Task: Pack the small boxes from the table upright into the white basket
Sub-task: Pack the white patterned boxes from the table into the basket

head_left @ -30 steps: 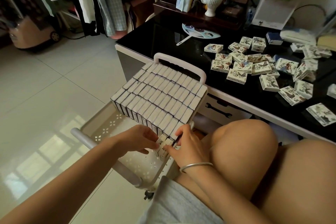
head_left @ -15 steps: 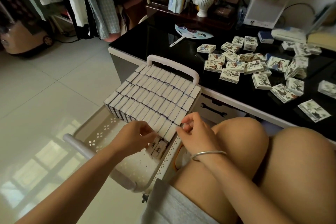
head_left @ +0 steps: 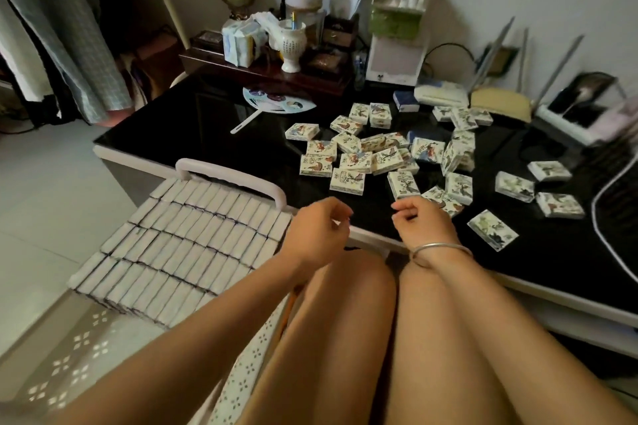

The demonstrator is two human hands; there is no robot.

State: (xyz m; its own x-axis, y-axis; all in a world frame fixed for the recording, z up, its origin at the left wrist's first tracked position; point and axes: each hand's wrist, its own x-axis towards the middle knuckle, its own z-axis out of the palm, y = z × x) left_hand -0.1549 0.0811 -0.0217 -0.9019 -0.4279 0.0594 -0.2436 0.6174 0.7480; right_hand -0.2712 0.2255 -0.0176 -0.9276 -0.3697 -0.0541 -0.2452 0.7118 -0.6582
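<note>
Looking down over a black glossy surface [head_left: 207, 128], noting small boxes [head_left: 348, 179] lying flat, scattered from its middle to its near edge. Noting the white basket [head_left: 228, 179] just off the near-left corner, carrying packed boxes [head_left: 193, 241] standing upright in tight rows. Holding left hand [head_left: 319, 235] and right hand [head_left: 424, 228] above the near edge, fingers [head_left: 404, 209] loosely curled, gripping nothing, touching no box.

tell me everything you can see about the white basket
The white basket looks plastic, its walls pierced with flower-shaped cut-outs. A rounded bar handle arches over its far end, beside the black table edge. Upright small boxes fill the far part in tight rows; the near part shows bare wall.
</note>
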